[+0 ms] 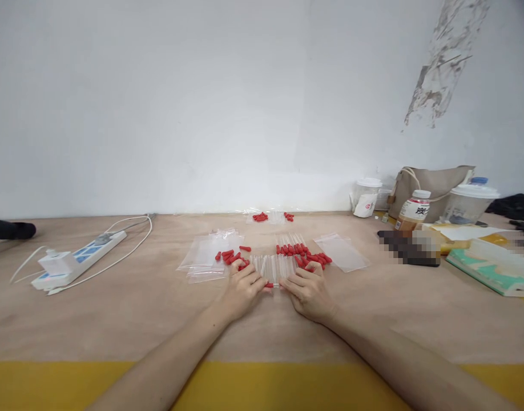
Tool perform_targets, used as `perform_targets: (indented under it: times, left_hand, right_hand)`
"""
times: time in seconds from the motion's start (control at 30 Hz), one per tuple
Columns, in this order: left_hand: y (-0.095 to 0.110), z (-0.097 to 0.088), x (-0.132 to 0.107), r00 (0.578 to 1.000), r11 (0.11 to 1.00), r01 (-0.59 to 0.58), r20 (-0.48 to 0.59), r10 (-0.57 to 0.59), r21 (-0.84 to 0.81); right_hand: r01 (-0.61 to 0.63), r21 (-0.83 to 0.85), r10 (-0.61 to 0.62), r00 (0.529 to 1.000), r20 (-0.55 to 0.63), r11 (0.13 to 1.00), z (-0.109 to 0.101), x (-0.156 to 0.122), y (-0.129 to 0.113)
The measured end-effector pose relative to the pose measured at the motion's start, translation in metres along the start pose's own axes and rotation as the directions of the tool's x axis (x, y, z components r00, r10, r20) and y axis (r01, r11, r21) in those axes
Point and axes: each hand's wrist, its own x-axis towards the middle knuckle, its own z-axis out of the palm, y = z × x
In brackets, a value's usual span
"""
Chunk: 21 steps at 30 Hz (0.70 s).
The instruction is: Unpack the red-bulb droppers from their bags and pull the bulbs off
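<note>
My left hand [244, 288] is closed, pinching a red rubber bulb [269, 285]. My right hand [310, 292] is closed on a thin clear tube [276, 285], which meets the bulb end to end between my fingertips. Just beyond my fingers lies a row of clear tubes [271, 266]. Loose red bulbs [228, 257] are scattered by my left hand, and more red bulbs [322, 259] lie by my right fingers. Behind them rest several droppers [291, 249], clear tubes with red bulbs on their near ends.
Clear plastic bags [206, 255] lie at left, others [343, 252] at right. Bagged droppers [275, 217] sit near the wall. A white power strip [80, 260] with cables is far left. At right stand a bottle [413, 211], lidded cups [367, 197], a bag [437, 182] and a green-and-white packet [493, 268].
</note>
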Motion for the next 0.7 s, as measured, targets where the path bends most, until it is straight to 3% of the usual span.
perform_targets:
  times: [0.17, 0.37, 0.7]
  left_hand:
    - [-0.005, -0.016, 0.006, 0.992, 0.989, -0.117, 0.065, 0.111, 0.09]
    - [-0.006, -0.024, 0.011, 0.98, 0.987, -0.162, 0.115, 0.16, 0.004]
    - [-0.006, -0.03, 0.009, 0.969, 0.985, -0.064, 0.226, 0.099, -0.158]
  right_hand:
    - [0.015, 0.008, -0.015, 1.0, -0.023, 1.0, -0.005, 0.002, -0.001]
    - [0.02, 0.038, -0.019, 0.999, -0.036, 0.999, -0.01, 0.003, -0.006]
    - [0.074, -0.004, -0.074, 0.997, -0.027, 0.997, -0.014, 0.0, -0.006]
